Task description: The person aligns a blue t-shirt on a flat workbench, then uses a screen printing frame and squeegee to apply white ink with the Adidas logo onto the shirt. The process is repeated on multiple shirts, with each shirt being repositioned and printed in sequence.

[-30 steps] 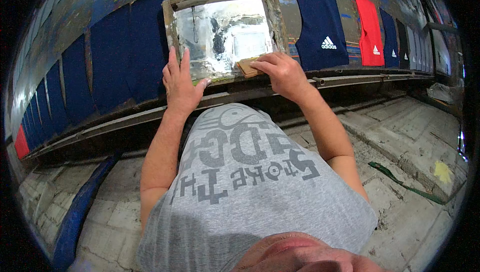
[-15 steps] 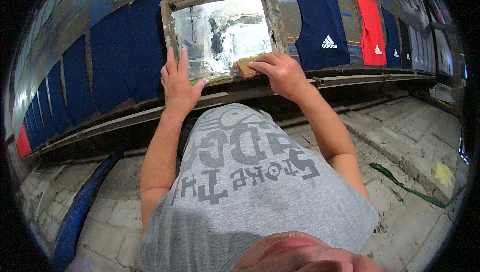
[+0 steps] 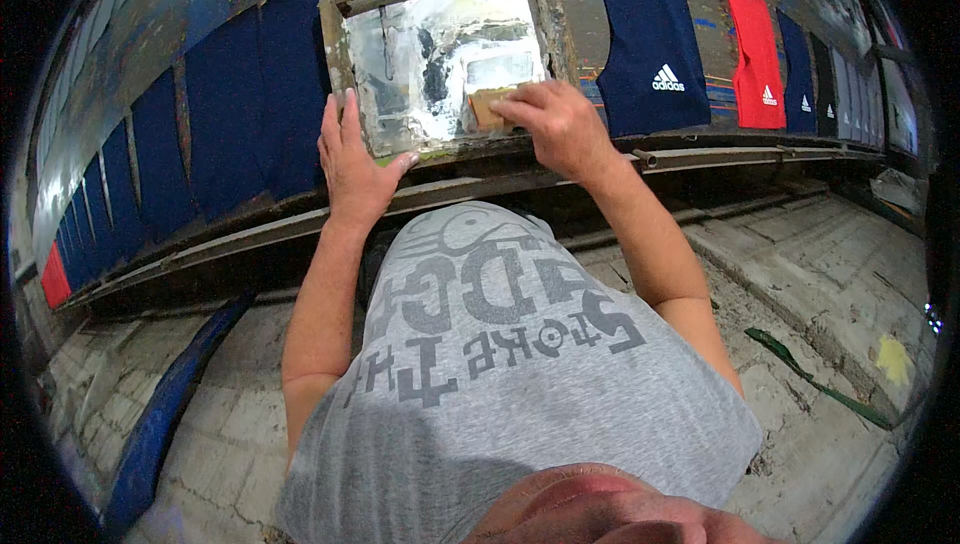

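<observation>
A wooden printing screen frame (image 3: 334, 44) lies on the long table in front of me, its mesh smeared with white ink (image 3: 500, 34) and dark patches. My right hand (image 3: 568, 132) pinches a flat brown squeegee (image 3: 490, 110) against the mesh near the frame's near right corner. Fresh-looking white ink lies just beyond the squeegee. My left hand (image 3: 356, 166) rests at the frame's near left corner, its fingers stretched out and the thumb spread along the near edge. What lies under the frame is mostly hidden.
Navy fabric panels (image 3: 220, 114) line the table to the left. On the right lie a navy panel (image 3: 650, 54) with a white print, a red panel (image 3: 752, 54) and further dark and grey ones. A metal rail (image 3: 690, 158) runs along the near edge. Green cloth strip (image 3: 815, 376) on the floor.
My right hand has moved the squeegee slightly away from me, up the mesh from the near edge of the frame. My left hand stays at the same corner.
</observation>
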`<state>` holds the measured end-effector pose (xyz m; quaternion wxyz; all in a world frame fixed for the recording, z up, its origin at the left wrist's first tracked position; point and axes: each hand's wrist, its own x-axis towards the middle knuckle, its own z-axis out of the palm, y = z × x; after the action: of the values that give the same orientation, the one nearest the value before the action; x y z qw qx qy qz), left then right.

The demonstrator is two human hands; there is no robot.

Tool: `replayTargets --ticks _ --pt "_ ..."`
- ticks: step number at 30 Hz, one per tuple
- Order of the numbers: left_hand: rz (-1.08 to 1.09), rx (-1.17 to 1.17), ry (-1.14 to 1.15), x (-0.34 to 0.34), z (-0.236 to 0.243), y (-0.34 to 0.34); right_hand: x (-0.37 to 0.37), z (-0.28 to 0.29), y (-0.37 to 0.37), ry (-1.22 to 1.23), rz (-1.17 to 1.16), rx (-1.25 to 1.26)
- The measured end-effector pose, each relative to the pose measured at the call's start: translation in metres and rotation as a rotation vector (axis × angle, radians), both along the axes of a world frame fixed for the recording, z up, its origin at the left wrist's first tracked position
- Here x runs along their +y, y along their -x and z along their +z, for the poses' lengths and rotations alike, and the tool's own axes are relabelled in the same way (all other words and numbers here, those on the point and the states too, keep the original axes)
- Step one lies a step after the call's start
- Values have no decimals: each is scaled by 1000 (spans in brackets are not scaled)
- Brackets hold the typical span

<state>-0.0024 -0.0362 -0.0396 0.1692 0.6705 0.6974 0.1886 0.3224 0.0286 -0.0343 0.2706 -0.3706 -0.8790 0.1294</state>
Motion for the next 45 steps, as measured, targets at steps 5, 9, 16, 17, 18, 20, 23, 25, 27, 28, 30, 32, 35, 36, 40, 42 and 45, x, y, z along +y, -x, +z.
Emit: replayTargets --ticks 5,9,16,17,18,20,23,25,27,28,30,32,35,36,40,42,45 --pt "128 -73 -18 12 -17 9 -30 6 -4 94 28 -23" --pt "296 -110 -1 35 -31 18 -29 19 -9 205 118 -61" --pt "384 47 36 51 -27 11 102 29 -21 29 85 73" --pt "401 45 54 51 -26 10 132 26 -15 -33 89 86" --pt "414 45 70 51 -26 9 158 21 -6 -7 50 29" --pt "425 21 51 50 -26 9 209 12 14 62 59 -30" --pt "388 -33 -15 50 -28 12 270 2 43 438 82 -311" --pt "413 -41 -22 48 -32 12 297 -2 54 546 125 -385" --pt "391 -54 -60 48 -36 12 312 -6 63 637 127 -448" --pt "394 -90 -86 48 -37 12 319 -7 65 663 119 -459" --pt "397 -154 -141 45 -40 11 329 -8 71 687 139 -507" --pt "404 -139 -175 42 -40 9 337 -9 74 718 133 -563" --pt "394 -128 -264 37 -38 7 344 -11 75 692 107 -569" --pt "385 -138 -291 35 -37 6 347 -11 76 684 99 -584" --pt "380 -136 -364 31 -33 3 357 -9 82 755 132 -685" --pt "385 -162 -393 29 -33 4 360 -9 86 760 158 -692" --pt "388 -182 -436 27 -31 4 363 -6 91 874 158 -724"
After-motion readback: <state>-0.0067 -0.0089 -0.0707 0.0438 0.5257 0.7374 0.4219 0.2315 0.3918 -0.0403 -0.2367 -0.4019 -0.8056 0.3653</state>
